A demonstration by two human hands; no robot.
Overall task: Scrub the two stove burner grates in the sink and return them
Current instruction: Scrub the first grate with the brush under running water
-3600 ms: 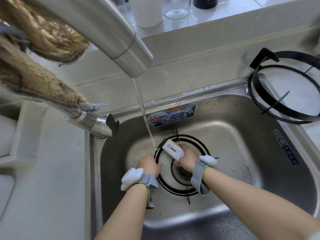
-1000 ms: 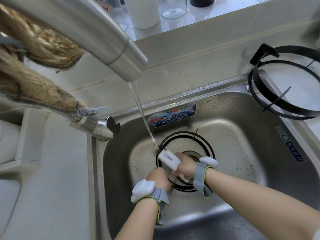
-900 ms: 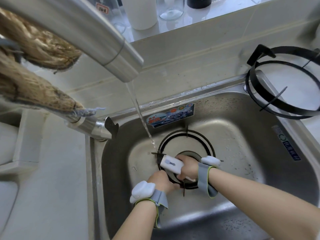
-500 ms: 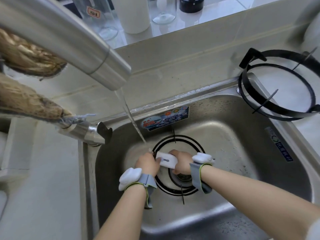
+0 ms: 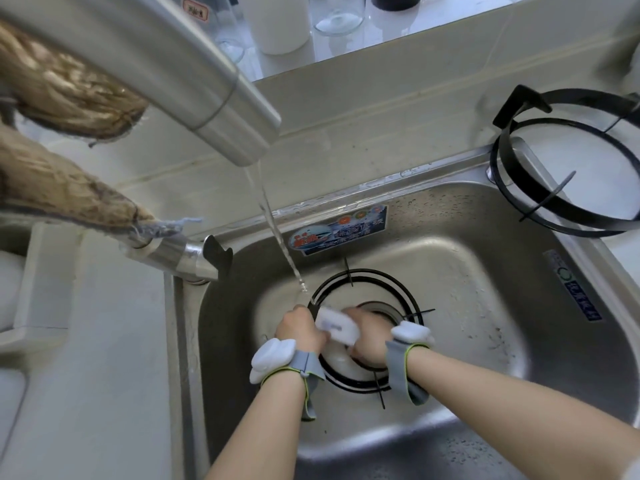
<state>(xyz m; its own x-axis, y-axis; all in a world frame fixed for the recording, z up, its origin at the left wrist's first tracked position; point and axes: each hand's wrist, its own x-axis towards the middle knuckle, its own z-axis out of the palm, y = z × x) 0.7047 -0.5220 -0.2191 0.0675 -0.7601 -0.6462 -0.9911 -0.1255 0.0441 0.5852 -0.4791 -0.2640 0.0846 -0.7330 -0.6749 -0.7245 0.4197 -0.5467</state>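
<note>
A black ring-shaped burner grate (image 5: 372, 277) lies flat in the bottom of the steel sink (image 5: 485, 289), around the drain. My left hand (image 5: 299, 329) grips the grate's left rim. My right hand (image 5: 369, 336) is closed on a white scrubbing brush (image 5: 337, 325) pressed against the grate's near-left part. Water runs from the tap (image 5: 207, 98) and lands just beyond my hands. A second black grate (image 5: 519, 199) rests on the counter at the sink's far right corner, partly over the rim.
A brown fibrous cloth (image 5: 62, 188) hangs over the tap's arm at the left. Glass jars (image 5: 337, 12) and a white container (image 5: 280, 24) stand on the sill behind the sink. A grey counter (image 5: 90, 375) lies left of the sink.
The grate has been turned a little in the sink, its prongs now pointing elsewhere. My right hand has slid the brush along the near-left rim, and both hands stay on the grate.
</note>
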